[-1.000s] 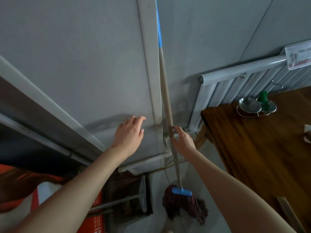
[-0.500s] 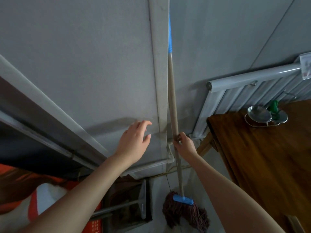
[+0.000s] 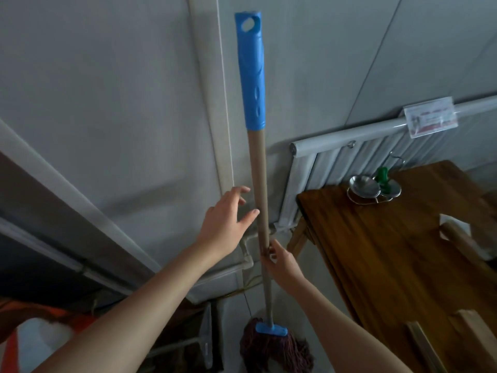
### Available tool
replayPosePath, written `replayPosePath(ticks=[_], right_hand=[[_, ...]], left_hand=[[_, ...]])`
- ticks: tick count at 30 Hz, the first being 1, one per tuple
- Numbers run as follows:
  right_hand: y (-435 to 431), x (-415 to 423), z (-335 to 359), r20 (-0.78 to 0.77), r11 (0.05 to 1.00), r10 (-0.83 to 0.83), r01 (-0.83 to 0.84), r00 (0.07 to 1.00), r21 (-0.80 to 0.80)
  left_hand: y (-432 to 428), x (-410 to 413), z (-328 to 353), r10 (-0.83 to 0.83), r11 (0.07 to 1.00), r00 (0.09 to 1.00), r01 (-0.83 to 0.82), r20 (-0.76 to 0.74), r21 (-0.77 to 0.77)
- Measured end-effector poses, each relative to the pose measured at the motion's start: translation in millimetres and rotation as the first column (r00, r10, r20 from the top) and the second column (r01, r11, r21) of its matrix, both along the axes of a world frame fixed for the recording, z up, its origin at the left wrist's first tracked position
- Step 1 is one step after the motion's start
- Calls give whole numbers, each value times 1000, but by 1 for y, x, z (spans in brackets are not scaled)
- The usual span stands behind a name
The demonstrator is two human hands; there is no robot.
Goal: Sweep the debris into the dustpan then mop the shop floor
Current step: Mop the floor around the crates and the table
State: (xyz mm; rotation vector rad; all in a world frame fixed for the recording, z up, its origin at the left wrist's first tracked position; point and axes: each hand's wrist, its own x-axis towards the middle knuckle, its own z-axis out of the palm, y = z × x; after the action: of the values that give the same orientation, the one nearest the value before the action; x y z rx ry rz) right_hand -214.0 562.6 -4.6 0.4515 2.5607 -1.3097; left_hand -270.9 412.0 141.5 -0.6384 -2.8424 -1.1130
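A mop stands upright in the corner against the grey wall. Its wooden pole (image 3: pixel 258 168) carries a blue plastic grip at the top, and a blue clamp holds the dark red string head (image 3: pixel 274 348) on the floor. My right hand (image 3: pixel 279 262) grips the pole low down, fingers curled round it. My left hand (image 3: pixel 228 219) hovers just left of the pole at a higher spot, fingers spread, its fingertips close to the wood but not clasping it.
A brown wooden table (image 3: pixel 398 254) stands to the right with a metal dish rack (image 3: pixel 373 188) and a green item. A white radiator (image 3: pixel 349 154) runs behind it. A dustpan (image 3: pixel 188 345) lies on the floor left of the mop head. Orange and white cloth fills the bottom left corner.
My left hand left the wall and moved right toward the pole. The view tilted up, so the blue grip now shows. My right hand kept its grip on the pole.
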Motion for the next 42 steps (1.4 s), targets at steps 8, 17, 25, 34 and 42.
replayPosePath(ticks=[8,17,25,34,42], right_hand=[[-11,31,3,-11,1000,2,-2,1000,-3],[-19,47,0,2,999,-41,41,999,-13],[-25,67,-2,-30,995,-93,93,995,-29],[-51,136,8,-16,991,-133,133,991,22],[-130,232,40,-89,987,-125,133,988,87]], left_hand=[[14,27,17,-133,926,976,61,171,373],[4,51,16,-210,907,950,101,232,408],[3,73,15,-192,852,959,57,209,520],[-36,142,18,-354,855,919,241,176,459],[-120,243,35,-382,804,921,293,71,517]])
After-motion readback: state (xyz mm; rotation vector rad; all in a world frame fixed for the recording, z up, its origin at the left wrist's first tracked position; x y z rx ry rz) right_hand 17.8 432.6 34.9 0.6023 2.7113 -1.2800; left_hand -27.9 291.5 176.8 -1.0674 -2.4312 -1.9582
